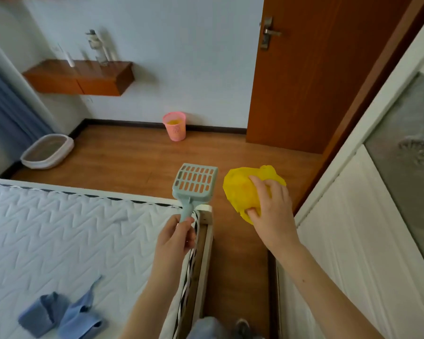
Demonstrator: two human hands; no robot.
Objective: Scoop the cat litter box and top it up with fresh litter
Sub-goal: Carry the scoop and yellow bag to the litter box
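Wooden plank flooring point(132, 155) in a warm orange-brown runs across the middle of the room under a pale wall. At about nine o'clock, against the blue curtain point(8, 113), sits the litter box point(47, 151): an oval white plastic tray with a raised rim, holding a grey-brown bed of litter. Above it, at ten o'clock, a reddish wooden wall shelf point(78, 78) carries a few blurred bottles. Filling the lower left is a bed point(71, 236) with a white quilted mattress stitched in a zigzag pattern, and at seven o'clock a crumpled blue cloth point(61, 314) lies on it. Near the centre, against the skirting, stands a pink plastic wastebasket point(174, 126) with perforated sides and a yellow liner inside. Just below centre, the left hand point(175, 237) grips the handle of a pale mint-green plastic litter scoop point(194, 183), its flat slotted head held upright over the bed's corner. Just beside it, toward three o'clock, the right hand point(271, 211) clutches a crumpled, thin yellow plastic bag point(242, 192), fingers curled into its folds; what is inside cannot be told. Behind it, at one o'clock, stands a brown wooden door point(304, 81) with a metal lever handle. Along the right edge runs a white wardrobe point(353, 228) with grooved panels and a frosted grey pane.
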